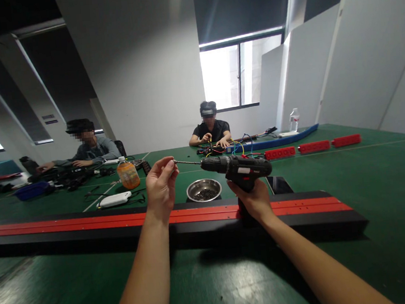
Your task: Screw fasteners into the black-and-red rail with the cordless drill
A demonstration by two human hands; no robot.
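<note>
My right hand (253, 197) grips a black cordless drill (239, 167) by its handle, held up over the bar and pointing left. From its chuck a long thin screwdriver bit (188, 162) reaches to the fingers of my left hand (161, 186). Thumb and forefinger are pinched together at the bit's tip; whether a small screw sits between them is hidden. Below both hands a long black bar with a red strip (209, 213) lies across the table. Just behind it, between the hands, stands a steel bowl (203, 183) with many small dark screws inside.
A phone (279, 185) lies behind the drill. Left are an orange bottle (128, 174), a white device (115, 199) with cables and a blue tray (33, 190). Red blocks (314, 146) and a blue strip (278, 141) lie right. Two people (214, 130) work across the green table (385, 189).
</note>
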